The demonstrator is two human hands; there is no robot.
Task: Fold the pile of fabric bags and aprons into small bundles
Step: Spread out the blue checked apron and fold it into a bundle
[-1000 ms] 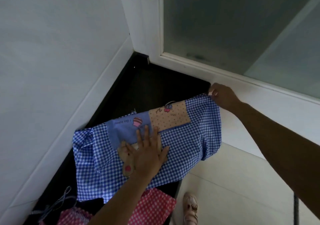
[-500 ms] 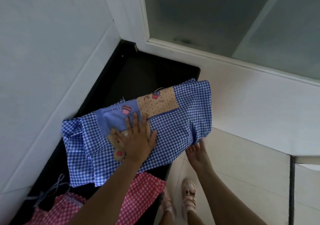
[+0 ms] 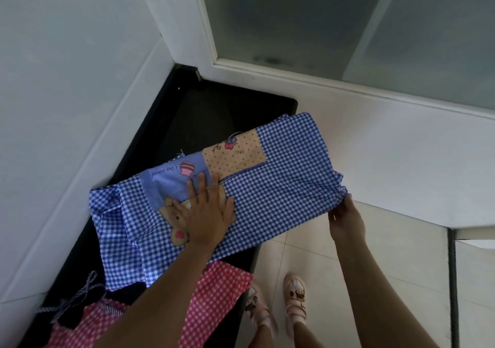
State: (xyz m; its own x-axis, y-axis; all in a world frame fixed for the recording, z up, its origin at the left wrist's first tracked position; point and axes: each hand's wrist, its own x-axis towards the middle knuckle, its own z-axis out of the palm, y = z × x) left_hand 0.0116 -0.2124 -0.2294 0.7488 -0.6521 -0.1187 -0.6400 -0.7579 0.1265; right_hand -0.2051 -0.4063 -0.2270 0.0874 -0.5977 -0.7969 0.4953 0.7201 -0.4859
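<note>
Right hand, change: One second ago the right hand (image 3: 346,220) was up at the far corner of the blue checked apron (image 3: 284,187), by the white window ledge (image 3: 348,122). Half a second ago it was down low by the near edge. Now it is at the near right corner.
Left hand, change: The left hand (image 3: 207,213) has stayed in the same spot on the apron the whole time.
Apron, change: The near right corner hung smooth before. Now it is bunched into small folds where the right hand meets it.
Writing: A light blue patch (image 3: 171,179) says "I like honey", upside down from here, next to a picture of a striped pot. The tan dotted patch (image 3: 235,157) has a small word that looks like "Bee", but it is too tiny to be sure.
Left hand now: It lies flat with the fingers spread wide. It presses down on the middle of the apron and partly covers a tan bear patch (image 3: 174,215).
Right hand now: Its fingers pinch the bunched corner of the apron.
Apron, place: It lies spread on the black table (image 3: 214,114) in the corner by the wall. Its right end sticks out past the table edge, over the floor tiles (image 3: 316,254).
Pink checked cloth (image 3: 214,294): It lies on the table under the near edge of the apron and under the left arm.
Near left: A blue and white striped cord (image 3: 77,296) lies on a dark cloth (image 3: 72,319).
Floor: Two pink shoes (image 3: 294,302) stand on the tiles.
</note>
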